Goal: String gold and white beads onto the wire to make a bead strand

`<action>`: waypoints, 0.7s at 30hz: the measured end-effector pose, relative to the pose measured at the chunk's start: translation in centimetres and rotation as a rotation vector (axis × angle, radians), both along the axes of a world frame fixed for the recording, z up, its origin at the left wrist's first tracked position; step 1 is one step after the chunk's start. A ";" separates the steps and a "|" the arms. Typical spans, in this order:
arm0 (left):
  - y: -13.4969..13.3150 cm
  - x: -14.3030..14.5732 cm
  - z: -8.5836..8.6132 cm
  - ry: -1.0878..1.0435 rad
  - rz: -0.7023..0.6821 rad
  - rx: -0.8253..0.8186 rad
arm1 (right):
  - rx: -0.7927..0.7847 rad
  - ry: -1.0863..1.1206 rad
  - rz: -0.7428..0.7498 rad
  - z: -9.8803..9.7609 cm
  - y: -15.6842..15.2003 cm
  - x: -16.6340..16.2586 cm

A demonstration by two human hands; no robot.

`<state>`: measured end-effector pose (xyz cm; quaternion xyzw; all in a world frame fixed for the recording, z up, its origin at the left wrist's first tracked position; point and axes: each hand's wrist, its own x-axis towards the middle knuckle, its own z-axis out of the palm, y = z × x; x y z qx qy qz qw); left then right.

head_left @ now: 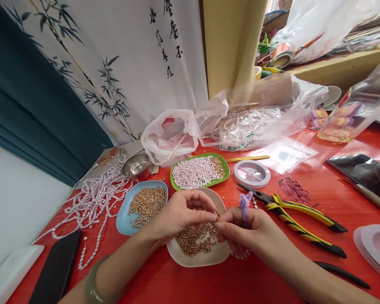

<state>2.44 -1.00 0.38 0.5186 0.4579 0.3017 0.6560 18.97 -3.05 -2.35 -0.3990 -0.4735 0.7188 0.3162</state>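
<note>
Both hands meet fingertip to fingertip above a white plate (193, 259) of small gold beads (193, 240). My left hand (190, 211) is closed in a pinch, and what lies between its fingertips is too small to make out. My right hand (245, 226), with a fuzzy purple band round one finger, pinches closed right beside it. A string of pearl beads (240, 254) hangs below my right hand and shows again behind it; part of it is hidden by the fingers.
Behind the hands sit a green tray (226, 175) of pink-white and gold beads and a blue dish (123, 217) of gold beads. Pearl strands (98, 194) and a metal bowl (136, 166) lie left. Pliers (304, 215), a spool (252, 173) and a phone (364, 173) lie right.
</note>
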 end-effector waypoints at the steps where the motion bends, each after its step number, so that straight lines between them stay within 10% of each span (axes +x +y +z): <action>1: 0.0 0.0 0.1 0.007 -0.003 0.013 | -0.002 -0.001 -0.003 0.0 0.0 0.0; 19: -1.5 -0.5 2.9 0.012 -0.094 0.240 | 0.047 0.075 -0.016 0.8 -0.2 0.2; 21: -3.0 -0.9 3.8 -0.046 -0.272 0.312 | 0.056 0.075 -0.067 0.9 -0.1 0.3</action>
